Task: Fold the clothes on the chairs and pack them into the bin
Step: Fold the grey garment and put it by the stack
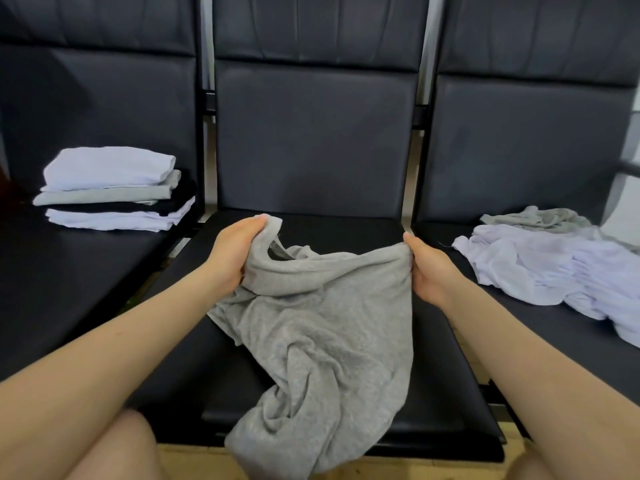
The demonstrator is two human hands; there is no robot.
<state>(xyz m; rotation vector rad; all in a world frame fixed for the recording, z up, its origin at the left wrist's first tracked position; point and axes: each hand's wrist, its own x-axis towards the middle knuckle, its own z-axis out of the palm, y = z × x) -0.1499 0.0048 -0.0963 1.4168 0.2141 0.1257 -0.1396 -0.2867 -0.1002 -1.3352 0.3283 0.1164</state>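
A grey shirt [322, 327] hangs crumpled over the middle chair seat [440, 382], its lower part spilling past the seat's front edge. My left hand [235, 251] grips the shirt's top left edge near the collar. At the top right edge my right hand [427, 268] pinches the cloth. The shirt is stretched between both hands, just above the seat. No bin is in view.
A stack of folded clothes [110, 188], white, grey and black, lies on the left chair seat. Unfolded white clothes [550, 268] and a grey one [540, 218] lie heaped on the right chair. Black chair backs stand behind. My knees and wooden floor show at the bottom.
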